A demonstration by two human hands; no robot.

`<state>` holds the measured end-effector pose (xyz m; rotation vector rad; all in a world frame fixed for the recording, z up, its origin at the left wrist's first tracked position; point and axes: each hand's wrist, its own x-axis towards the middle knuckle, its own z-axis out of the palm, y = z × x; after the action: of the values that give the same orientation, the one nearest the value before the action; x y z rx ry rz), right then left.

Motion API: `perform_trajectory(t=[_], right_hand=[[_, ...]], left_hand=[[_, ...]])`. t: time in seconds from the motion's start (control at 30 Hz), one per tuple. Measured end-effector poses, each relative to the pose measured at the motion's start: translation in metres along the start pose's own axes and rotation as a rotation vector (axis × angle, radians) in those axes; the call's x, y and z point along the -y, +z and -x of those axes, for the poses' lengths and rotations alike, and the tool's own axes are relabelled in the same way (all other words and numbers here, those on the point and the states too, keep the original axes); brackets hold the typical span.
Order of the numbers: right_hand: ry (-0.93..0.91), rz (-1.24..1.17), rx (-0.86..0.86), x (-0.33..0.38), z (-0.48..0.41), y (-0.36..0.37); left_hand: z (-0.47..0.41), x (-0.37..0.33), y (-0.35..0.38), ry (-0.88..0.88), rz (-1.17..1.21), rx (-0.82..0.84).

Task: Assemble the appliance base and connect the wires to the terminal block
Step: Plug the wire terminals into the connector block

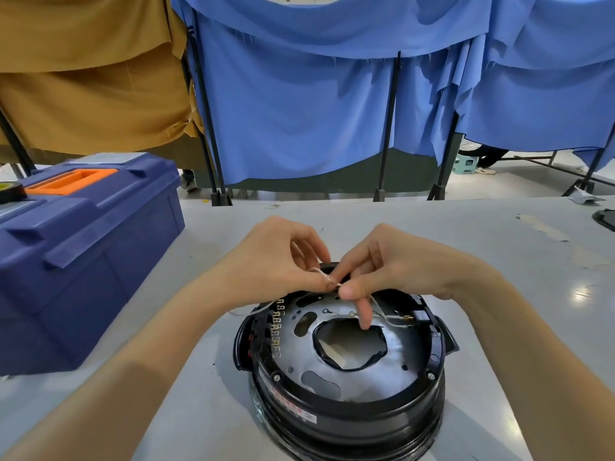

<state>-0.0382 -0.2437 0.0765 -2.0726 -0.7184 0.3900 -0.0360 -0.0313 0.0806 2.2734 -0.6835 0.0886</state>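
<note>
A round black appliance base (346, 404) stands upside down on the grey table, its silver metal plate (362, 374) with a large central hole facing up. A row of metal terminals (277, 327) lines the plate's left edge. Thin white wires (387, 316) run across the plate's far side to a connector at the right rim. Above the base's far rim, my left hand (276, 257) pinches a white wire end between thumb and forefinger. My right hand (386, 264) pinches the same wire right beside it, with one finger pointing down toward the plate's hole.
A closed blue toolbox (76, 261) with an orange handle sits at the left on the table (499, 267). A black object (605, 219) lies at the right table edge. Blue and tan cloths hang on black stands behind the table.
</note>
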Motion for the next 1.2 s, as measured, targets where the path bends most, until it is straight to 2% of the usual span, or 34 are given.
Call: perform_trajectory(t=[0.13,0.3,0.4,0.57,0.8,0.97,1.07,1.2], right_hand=[[0.03,0.026,-0.018,-0.005,0.008,-0.015],[0.055,0.01,-0.017,-0.008,0.014,-0.025],[0.083,0.016,-0.012,-0.009,0.015,-0.028],[0.15,-0.047,-0.099,-0.011,0.015,-0.029],[0.021,0.054,-0.27,-0.002,0.007,-0.019],[0.046,0.053,-0.242,-0.001,0.003,-0.007],[0.078,0.186,-0.229,-0.006,-0.007,0.002],[0.116,0.289,-0.143,-0.012,-0.02,0.021]], left_hand=[[0.003,0.009,-0.016,-0.113,0.112,0.144],[0.008,0.021,-0.025,-0.18,0.052,0.217],[0.007,0.025,-0.018,-0.18,0.125,0.168],[0.002,0.033,0.003,-0.122,0.055,0.053],[-0.002,0.05,0.02,0.009,-0.189,-0.184],[0.001,0.058,0.02,0.09,-0.171,-0.262],[0.004,0.059,0.018,0.117,-0.141,-0.309],[0.008,0.055,0.021,0.211,-0.244,-0.347]])
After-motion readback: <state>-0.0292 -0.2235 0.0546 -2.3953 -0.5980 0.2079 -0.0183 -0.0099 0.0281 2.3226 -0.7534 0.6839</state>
